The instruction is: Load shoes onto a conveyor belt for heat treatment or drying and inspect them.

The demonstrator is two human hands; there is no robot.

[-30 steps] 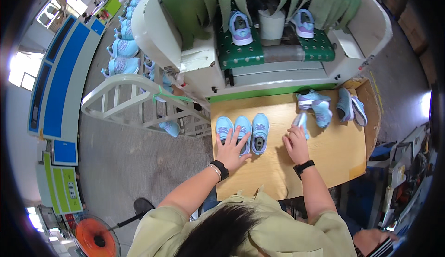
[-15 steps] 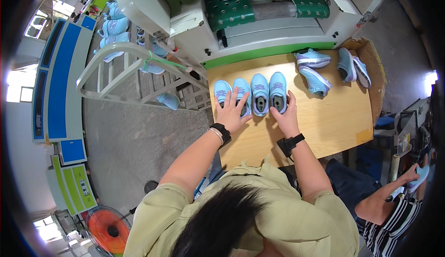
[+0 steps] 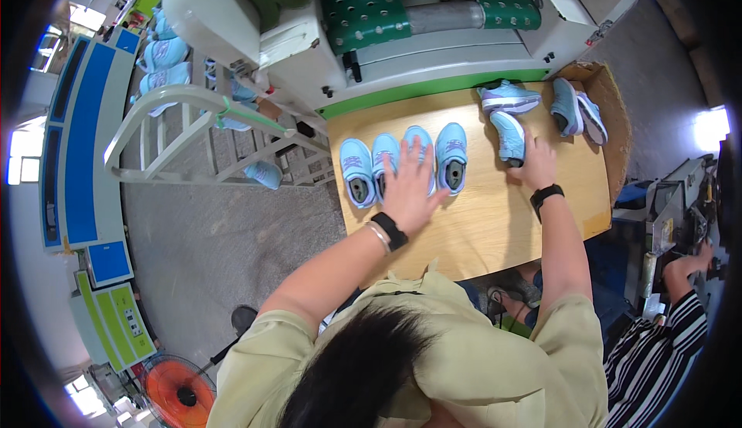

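Several light-blue sneakers with purple laces stand in a row on the wooden table; the leftmost sneaker [image 3: 356,167] and the rightmost sneaker [image 3: 451,154] show whole. My left hand [image 3: 410,195] lies with fingers spread over the middle sneakers, partly covering them, and grips nothing. At the table's right, my right hand [image 3: 537,167] is closed round the heel end of another light-blue sneaker [image 3: 508,136], whose toe points away from me. Just beyond it a sneaker on its side [image 3: 510,99] shows its purple-white sole edge.
Two more sneakers [image 3: 570,107] lean by a cardboard box [image 3: 618,130] at the right. A machine with a green perforated belt [image 3: 363,26] stands behind the wooden table [image 3: 464,235]. Left are a grey metal rack [image 3: 166,150] and an orange fan [image 3: 178,389]. Another person in a striped top [image 3: 649,366] sits right.
My right hand has left the row's rightmost sneaker and taken hold of a loose one on the right, which has turned. My left hand has shifted right along the row.
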